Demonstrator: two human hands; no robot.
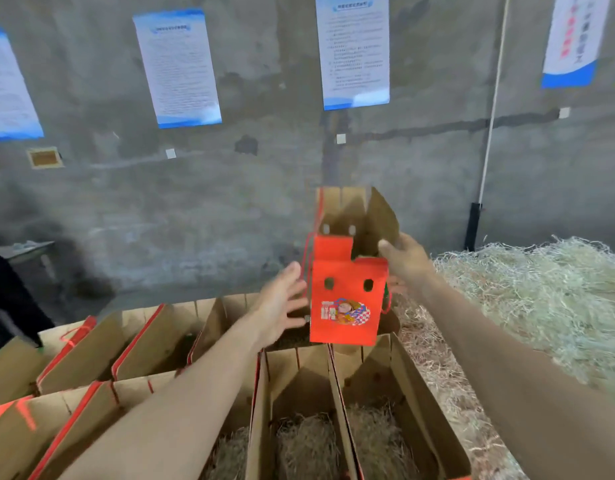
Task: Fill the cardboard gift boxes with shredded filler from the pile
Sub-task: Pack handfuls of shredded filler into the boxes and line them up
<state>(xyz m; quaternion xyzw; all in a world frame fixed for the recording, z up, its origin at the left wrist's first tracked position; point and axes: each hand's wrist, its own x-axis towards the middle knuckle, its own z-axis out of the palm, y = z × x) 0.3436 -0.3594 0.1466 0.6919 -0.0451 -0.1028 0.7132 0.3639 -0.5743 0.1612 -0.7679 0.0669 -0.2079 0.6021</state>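
Red printed cardboard gift box (346, 299) upright, held above the open brown cardboard boxes (413, 393). Right hand (404, 263) grips its right wall. Left hand (282, 306), fingers straight, just beside the left wall (contact unclear). Pale shredded filler pile (541, 299) to the right.

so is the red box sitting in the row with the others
No, the red box is held above the row, the right hand gripping its top flap.

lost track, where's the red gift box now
Head view centre: the red gift box is held above the open boxes, right hand gripping its flap, left hand open beside it.
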